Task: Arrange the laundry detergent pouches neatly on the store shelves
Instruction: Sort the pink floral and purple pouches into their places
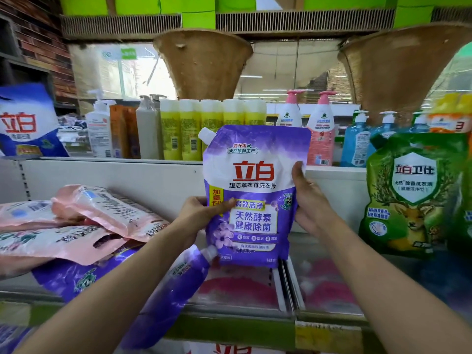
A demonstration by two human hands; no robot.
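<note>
So, taking the upright purple pouch (251, 198) in the middle as the reference point and going left to right: far left of it and a level higher, a blue and white detergent bag (26, 122) leans on the upper shelf (122, 160); below that bag, still well left of the purple pouch, a messy heap of pink pouches (84, 221) lies flat on the lower shelf (240, 306), overlapping each other; under and just in front of the heap, down-left of the held pouch, another purple pouch (166, 297) lies on its side with its white cap pointing toward the held one's bottom corner.

The left hand (201, 213) grips the upright pouch's left edge, thumb across the front over the label and fingers curled behind; the pouch itself stands roughly vertical, spout at its top left, bottom edge at or just above the lower shelf, can't tell if it's actually touching; the right hand (307, 200) pinches the right edge, thumb on the front and fingers wrapped around the back.

Behind it, on the upper shelf, there's a row of yellow bottles (201, 129), and a bit right of those two pink pump bottles (320, 129); further right, blue pump bottles (357, 141); well right of the purple pouch, a green pouch (411, 192) with a deer on it stands upright on the lower shelf.
</note>
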